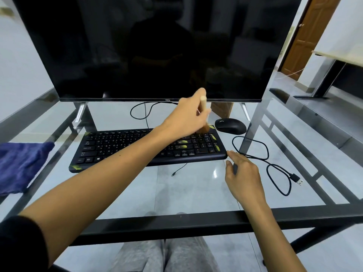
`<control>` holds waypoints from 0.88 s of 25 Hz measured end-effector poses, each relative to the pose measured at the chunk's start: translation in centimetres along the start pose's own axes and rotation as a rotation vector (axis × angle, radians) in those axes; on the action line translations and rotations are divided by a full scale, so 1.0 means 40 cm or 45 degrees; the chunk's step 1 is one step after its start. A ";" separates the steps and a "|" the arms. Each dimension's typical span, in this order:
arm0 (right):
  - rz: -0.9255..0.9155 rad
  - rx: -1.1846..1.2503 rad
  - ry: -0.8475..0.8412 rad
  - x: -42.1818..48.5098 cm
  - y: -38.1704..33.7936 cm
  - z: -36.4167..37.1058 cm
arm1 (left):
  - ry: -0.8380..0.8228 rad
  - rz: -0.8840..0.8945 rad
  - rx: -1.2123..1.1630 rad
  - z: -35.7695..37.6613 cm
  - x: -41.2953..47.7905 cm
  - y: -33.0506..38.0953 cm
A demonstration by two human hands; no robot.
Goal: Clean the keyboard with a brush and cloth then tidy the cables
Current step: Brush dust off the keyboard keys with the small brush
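Grey-trousered knees [165, 256] sit under the glass desk [188, 193], where the keyboard [149, 148] lies at twelve o'clock, left hand [186, 116] gripping the brush [204, 112] over its far-right keys, right hand [243, 173] loose, steadying its near corner.

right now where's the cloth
The blue cloth lies at the far left edge of the glass desk, left of the keyboard, untouched.

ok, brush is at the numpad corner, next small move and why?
Probably sweep the brush toward the person across the numpad: the left hand holds it at the keyboard's far right corner, and yellow-green bits lie on keys just nearer. The right hand rests by the near corner.
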State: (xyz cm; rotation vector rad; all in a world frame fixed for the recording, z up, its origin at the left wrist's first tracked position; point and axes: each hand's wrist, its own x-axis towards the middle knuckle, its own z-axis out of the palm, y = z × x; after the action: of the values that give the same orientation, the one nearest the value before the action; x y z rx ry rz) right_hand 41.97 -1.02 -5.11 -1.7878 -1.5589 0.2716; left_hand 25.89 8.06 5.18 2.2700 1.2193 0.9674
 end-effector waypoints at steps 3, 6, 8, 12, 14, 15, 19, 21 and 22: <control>0.004 0.004 -0.002 0.000 -0.002 -0.002 | -0.082 -0.041 0.092 -0.001 -0.002 -0.020; -0.001 0.007 0.001 0.000 -0.007 -0.003 | -0.232 -0.058 0.042 0.020 -0.044 0.000; -0.009 -0.007 0.015 0.000 -0.005 -0.002 | -0.308 -0.050 0.010 0.015 -0.060 0.017; 0.005 -0.007 0.004 0.000 -0.002 -0.001 | -0.039 -0.059 -0.023 -0.023 -0.039 0.005; 0.001 -0.009 -0.002 -0.002 -0.003 -0.001 | -0.048 -0.026 0.035 -0.021 -0.049 0.000; 0.002 -0.011 -0.006 -0.003 -0.004 -0.002 | -0.135 -0.005 0.044 -0.012 -0.064 0.005; 0.004 -0.067 0.036 -0.007 -0.029 0.004 | -0.228 0.012 -0.105 -0.003 -0.136 0.042; -0.051 -0.036 0.064 -0.014 -0.063 0.021 | -0.101 0.025 -0.185 -0.041 -0.165 0.045; -0.091 -0.016 0.053 -0.018 -0.084 0.032 | -0.023 0.027 -0.211 -0.064 -0.180 0.040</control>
State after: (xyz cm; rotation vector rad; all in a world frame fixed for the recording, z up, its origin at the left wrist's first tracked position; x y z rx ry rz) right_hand 38.47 -1.23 -4.06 -1.7326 -1.5947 0.1894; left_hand 22.17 1.18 5.12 2.1613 1.0677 1.0139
